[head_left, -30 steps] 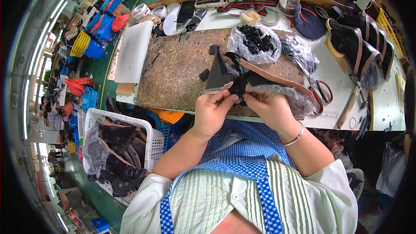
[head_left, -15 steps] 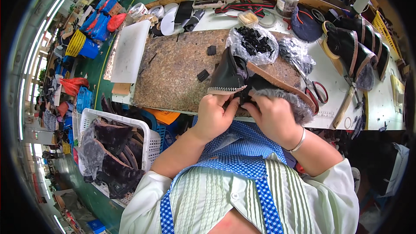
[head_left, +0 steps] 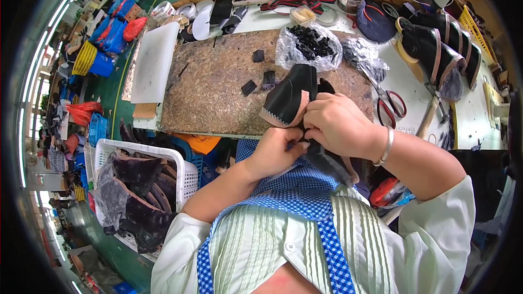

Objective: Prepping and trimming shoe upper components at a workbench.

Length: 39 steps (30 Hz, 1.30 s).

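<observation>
Head: leather (head_left: 292,90) aslant, far end rightward

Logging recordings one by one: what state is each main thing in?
Black leather piece: bent, in hand
Right hand: closed on it
Left hand: fingers curled
Clear bag: open, filled with black bits
White basket: uncovered, heaped
Scissors: lying, handles apart

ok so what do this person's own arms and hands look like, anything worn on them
The left hand and right hand are both bare, without gloves. Loose, pale whitish-green sleeves end near the elbows, leaving the forearms uncovered. A slim, light silvery bangle circles the right wrist; none shows on the left.
</observation>
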{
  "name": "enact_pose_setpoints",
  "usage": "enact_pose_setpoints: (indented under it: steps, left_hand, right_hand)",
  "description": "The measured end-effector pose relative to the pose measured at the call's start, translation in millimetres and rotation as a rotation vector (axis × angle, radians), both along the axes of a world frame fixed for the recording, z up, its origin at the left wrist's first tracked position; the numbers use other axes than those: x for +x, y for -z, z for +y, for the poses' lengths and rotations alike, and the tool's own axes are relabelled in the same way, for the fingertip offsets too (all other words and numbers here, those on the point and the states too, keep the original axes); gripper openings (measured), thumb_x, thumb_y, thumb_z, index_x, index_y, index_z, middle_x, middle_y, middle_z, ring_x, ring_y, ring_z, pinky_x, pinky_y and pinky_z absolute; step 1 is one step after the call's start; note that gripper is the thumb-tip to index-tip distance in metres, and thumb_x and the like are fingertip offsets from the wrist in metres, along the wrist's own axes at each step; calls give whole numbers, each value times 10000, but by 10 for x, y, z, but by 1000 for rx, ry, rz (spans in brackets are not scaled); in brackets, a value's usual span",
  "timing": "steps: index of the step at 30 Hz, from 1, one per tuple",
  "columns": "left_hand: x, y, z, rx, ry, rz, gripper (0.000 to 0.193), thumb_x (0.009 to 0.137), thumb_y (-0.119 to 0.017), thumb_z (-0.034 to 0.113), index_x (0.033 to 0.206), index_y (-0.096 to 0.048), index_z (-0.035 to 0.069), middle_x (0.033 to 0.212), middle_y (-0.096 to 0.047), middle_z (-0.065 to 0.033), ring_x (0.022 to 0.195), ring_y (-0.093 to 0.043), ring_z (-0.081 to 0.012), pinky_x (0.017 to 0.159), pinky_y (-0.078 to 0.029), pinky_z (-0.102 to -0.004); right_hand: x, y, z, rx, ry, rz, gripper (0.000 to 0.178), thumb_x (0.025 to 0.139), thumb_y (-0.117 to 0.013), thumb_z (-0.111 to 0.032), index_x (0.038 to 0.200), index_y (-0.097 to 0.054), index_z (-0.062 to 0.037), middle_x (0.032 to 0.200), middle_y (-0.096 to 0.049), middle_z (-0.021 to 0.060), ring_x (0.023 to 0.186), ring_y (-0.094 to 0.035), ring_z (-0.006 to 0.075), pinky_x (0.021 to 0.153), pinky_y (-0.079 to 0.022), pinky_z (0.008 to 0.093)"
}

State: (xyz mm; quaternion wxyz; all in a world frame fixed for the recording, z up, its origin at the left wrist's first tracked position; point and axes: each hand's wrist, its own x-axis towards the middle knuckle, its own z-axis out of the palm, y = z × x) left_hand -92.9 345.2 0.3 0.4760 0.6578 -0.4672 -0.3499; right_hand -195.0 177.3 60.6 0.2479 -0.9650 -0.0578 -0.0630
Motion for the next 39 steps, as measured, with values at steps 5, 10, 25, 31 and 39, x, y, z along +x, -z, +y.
enact_pose_setpoints:
  steps: [5, 10, 25, 31, 39]
  left_hand:
    - [-120, -4, 196, 35, 57, 257, 119, 847, -603, -25, 944, -672, -12, 791, -672, -85, 723, -599, -94, 675, -492, -267]
    - [57, 9, 414, -11, 95, -76, 282, 804, -613, -22, 1076, -669, 21, 982, -700, -133, 910, -670, -258, 814, -510, -331]
    - [691, -1012, 310, -157, 9, -601, 493, 708, -807, 229, 1104, -590, 32, 1243, -570, -138, 1249, -481, -335, 1041, -363, -421]
    - [710, -911, 273, -204, 112, -379, 337, 683, -832, 159, 861, -569, 44, 986, -623, -65, 1208, -505, -344, 1024, -363, -469]
    - [616, -964, 318, -194, 99, -297, 312, 711, -807, 131, 865, -550, 45, 1059, -612, -83, 1246, -469, -343, 1051, -334, -469]
  right_hand:
    - [363, 169, -495, -6, 237, -251, 125, 697, -703, -151, 745, -678, -39, 792, -650, 97, 855, -611, 299, 788, -496, 389]
    - [498, 402, -500, 351, 288, -129, 177, 758, -745, -160, 843, -668, -26, 819, -636, 108, 840, -638, 261, 796, -504, 337]
    - [480, -44, -93, 769, -269, -62, 251, 706, -811, -90, 867, -648, 13, 838, -603, 62, 807, -560, 190, 764, -442, 311]
    - [335, -154, -54, 751, -188, -67, 126, 795, -721, -33, 878, -650, 29, 801, -588, 79, 742, -555, 200, 691, -453, 299]
    - [340, -178, 5, 686, -187, -143, 112, 833, -678, -74, 855, -637, 28, 776, -577, 92, 719, -528, 234, 681, -437, 340]
